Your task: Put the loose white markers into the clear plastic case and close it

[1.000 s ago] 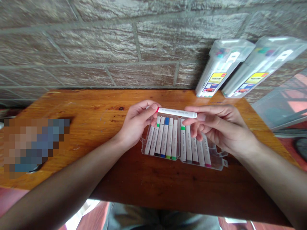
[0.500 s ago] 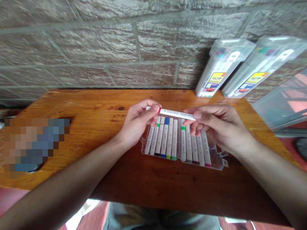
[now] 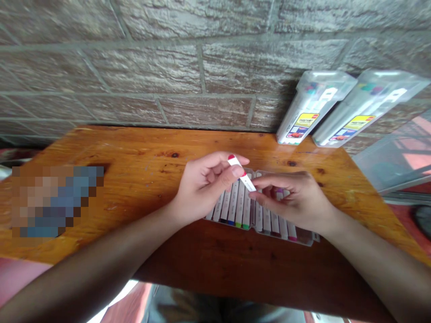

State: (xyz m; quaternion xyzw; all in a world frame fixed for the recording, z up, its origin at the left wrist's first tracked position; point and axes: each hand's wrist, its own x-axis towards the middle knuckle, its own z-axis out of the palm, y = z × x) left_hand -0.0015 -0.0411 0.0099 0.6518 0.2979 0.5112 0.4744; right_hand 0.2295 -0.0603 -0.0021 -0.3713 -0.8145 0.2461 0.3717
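A white marker with a red end and a red band (image 3: pixel 248 182) is held at a slant above an open clear case (image 3: pixel 305 240). Thumb and fingers of my left hand (image 3: pixel 208 181) pinch its upper, red-tipped part. At the lower end, the thumb and index finger of my right hand (image 3: pixel 291 195) close on the marker. Several white markers (image 3: pixel 238 211) lie side by side in both halves of the case, with coloured ends toward me. My hands hide the far ends of many of them.
Two clear marker boxes (image 3: pixel 298 121) with yellow labels stand against the stone wall (image 3: pixel 141 72) at the back right. On the left of the wooden table (image 3: pixel 141 157) lies a pixelated, blurred-out patch (image 3: pixel 57 202). The table's front edge runs just before my lap.
The marker has turned from nearly level to a steep slant, its red end now up and toward the far side. Both hands have come lower and closer together over the case.
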